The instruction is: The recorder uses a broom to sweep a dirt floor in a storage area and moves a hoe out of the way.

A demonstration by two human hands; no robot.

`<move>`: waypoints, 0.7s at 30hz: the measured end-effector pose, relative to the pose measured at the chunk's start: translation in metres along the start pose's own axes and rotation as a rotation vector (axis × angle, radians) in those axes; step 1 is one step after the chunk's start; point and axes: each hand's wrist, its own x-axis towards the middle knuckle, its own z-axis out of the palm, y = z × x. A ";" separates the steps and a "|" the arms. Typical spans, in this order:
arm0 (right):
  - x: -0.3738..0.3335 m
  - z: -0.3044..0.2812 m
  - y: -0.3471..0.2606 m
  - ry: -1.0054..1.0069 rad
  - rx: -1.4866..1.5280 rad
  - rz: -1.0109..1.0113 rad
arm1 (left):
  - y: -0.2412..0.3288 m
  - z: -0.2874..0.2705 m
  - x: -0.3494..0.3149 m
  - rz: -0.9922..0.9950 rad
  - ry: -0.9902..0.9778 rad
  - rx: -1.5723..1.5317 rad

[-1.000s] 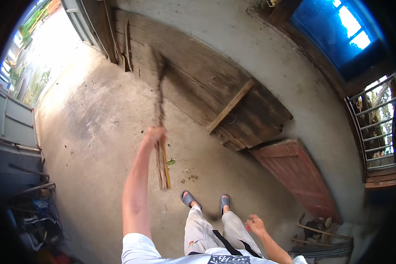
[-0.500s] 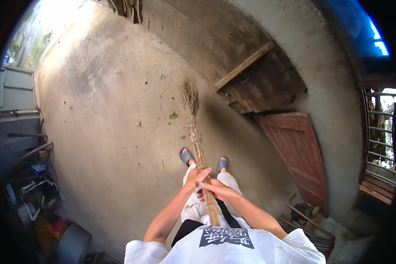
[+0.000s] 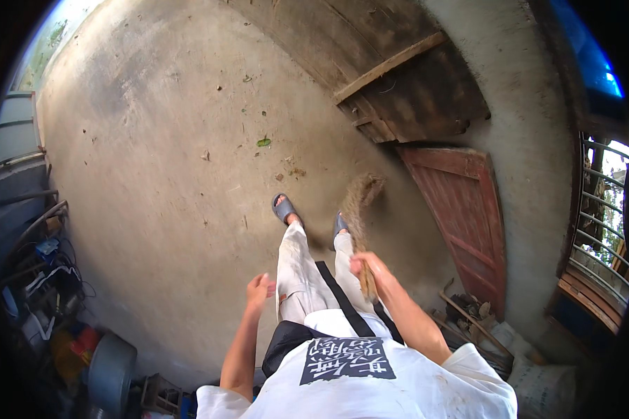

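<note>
My right hand (image 3: 370, 265) grips the handle of a twig broom (image 3: 357, 213) beside my right leg. The bristles point away from me, bent to the right and smeared by motion. The short handle end sticks out below my fist. My left hand (image 3: 261, 286) hangs by my left thigh, off the broom. It holds nothing, and its fingers are loosely curled with the thumb apart. Ahead of my left foot, a green leaf (image 3: 263, 142) and small bits of debris (image 3: 296, 172) lie on the concrete floor (image 3: 154, 209).
A reddish wooden door panel (image 3: 461, 216) and dark wooden boards (image 3: 405, 84) lean along the right wall. Sticks (image 3: 472, 318) lie low at the right, below a barred window (image 3: 604, 209). To the left stand a metal pot (image 3: 112, 373) and a jumble of cables and tools (image 3: 45, 272).
My left hand has let go of the broom and moved left. My right hand has carried the broom to the right, and my feet have stepped forward.
</note>
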 end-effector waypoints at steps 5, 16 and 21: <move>0.030 0.131 -0.011 -0.138 -0.082 -0.005 | -0.046 -0.034 -0.024 -0.106 0.129 -0.137; -0.028 0.124 -0.054 -0.235 -0.544 -0.247 | -0.047 -0.022 -0.011 -0.003 0.147 -0.230; -0.005 0.113 -0.068 -0.026 -0.576 -0.210 | -0.050 -0.018 -0.013 -0.026 0.166 -0.299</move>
